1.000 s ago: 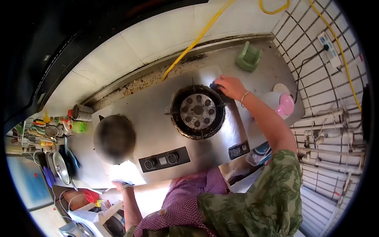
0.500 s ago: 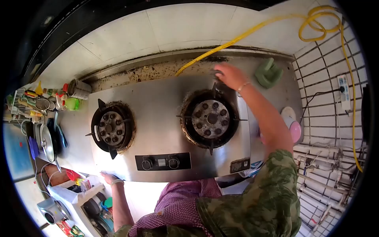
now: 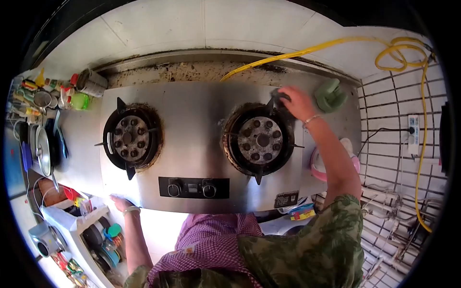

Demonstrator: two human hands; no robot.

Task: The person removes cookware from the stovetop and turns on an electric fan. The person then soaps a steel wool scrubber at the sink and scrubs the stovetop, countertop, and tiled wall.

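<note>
A steel gas stove [image 3: 192, 129] with two burners lies before me. Near the back right corner of the stove, my right hand [image 3: 298, 102] is closed on a small dark pad [image 3: 282, 97], mostly covered by the fingers. The pad is close beside the rear prong of the right burner [image 3: 262, 139]; whether they touch, I cannot tell. My left hand [image 3: 120, 203] lies at the stove's front left edge, fingers stretched out, holding nothing visible. The left burner [image 3: 127, 138] and the knob panel [image 3: 193, 187] are apart from both hands.
A yellow hose [image 3: 297, 51] runs along the dirty strip behind the stove. On the right are a green holder [image 3: 331, 96] and a pink-rimmed item [image 3: 318, 165]. Pan lids [image 3: 43, 150] and bottles [image 3: 79, 101] crowd the left. Below stands a white shelf [image 3: 72, 223].
My right hand has moved right and toward me with the dark pad, from the stove's back edge to beside the right burner's rear prong. The view has shifted slightly; my left hand stays at the front edge.
</note>
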